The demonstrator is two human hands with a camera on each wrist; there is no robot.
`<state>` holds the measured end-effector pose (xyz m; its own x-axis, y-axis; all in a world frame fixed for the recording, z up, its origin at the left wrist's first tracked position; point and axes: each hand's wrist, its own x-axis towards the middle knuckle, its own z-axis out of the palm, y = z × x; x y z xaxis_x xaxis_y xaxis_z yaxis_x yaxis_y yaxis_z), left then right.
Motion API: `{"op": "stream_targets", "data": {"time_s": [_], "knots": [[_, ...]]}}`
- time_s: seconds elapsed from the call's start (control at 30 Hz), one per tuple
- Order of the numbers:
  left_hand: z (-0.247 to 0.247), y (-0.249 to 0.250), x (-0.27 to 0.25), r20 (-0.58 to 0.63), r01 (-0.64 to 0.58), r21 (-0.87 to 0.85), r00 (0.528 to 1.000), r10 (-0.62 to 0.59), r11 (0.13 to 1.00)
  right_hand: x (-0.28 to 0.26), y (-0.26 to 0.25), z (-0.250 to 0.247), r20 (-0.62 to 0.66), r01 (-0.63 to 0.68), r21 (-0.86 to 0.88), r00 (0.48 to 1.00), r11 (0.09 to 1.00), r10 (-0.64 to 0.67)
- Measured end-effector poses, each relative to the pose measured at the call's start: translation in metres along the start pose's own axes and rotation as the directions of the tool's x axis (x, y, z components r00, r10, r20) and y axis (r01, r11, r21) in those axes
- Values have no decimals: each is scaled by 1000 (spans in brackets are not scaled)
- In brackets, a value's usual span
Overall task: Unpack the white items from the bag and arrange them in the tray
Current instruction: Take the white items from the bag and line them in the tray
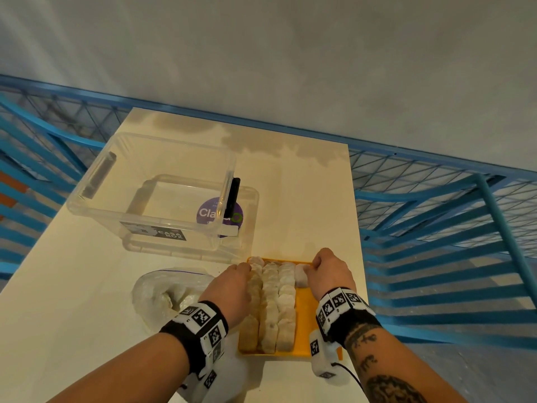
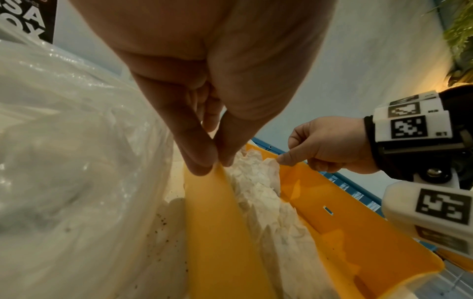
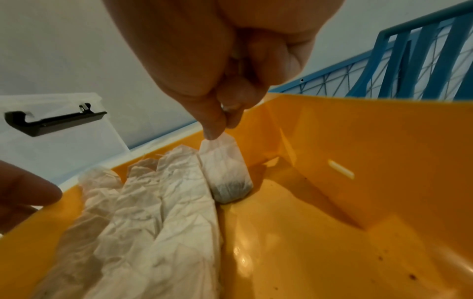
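A yellow tray lies at the table's near edge and holds three full rows of white paper-wrapped items. One more white packet stands at the far end of a fourth row. My right hand pinches that packet's top flap between thumb and finger. My left hand pinches the top of the tray's left wall near the far corner. The clear zip bag lies just left of the tray, with white items still showing inside it.
A clear plastic storage box with a black latch stands on its lid behind the bag. A blue metal railing runs close along the table's right and far sides. The tray's right strip is bare.
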<state>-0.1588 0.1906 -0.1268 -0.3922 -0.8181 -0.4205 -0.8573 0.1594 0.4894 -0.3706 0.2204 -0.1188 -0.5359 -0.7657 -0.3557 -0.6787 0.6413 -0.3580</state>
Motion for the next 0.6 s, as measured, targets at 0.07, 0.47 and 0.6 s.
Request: {"op": "stream_targets", "data": {"time_s": [0.07,0.47,0.6], "knots": [[-4,2,-2,1,-7,-2,1000,7,1000,-9,0,-2,7,38,31,999,999,-38],[-62,-81,-40,-416,67,-150,901,-125,986,-98,49,64,317,452,14,844,892,-433],[-67,-117,-60,-439,429,-170,773,-458,887,-103,54,71,286,506,-73,836,859,-468]]}}
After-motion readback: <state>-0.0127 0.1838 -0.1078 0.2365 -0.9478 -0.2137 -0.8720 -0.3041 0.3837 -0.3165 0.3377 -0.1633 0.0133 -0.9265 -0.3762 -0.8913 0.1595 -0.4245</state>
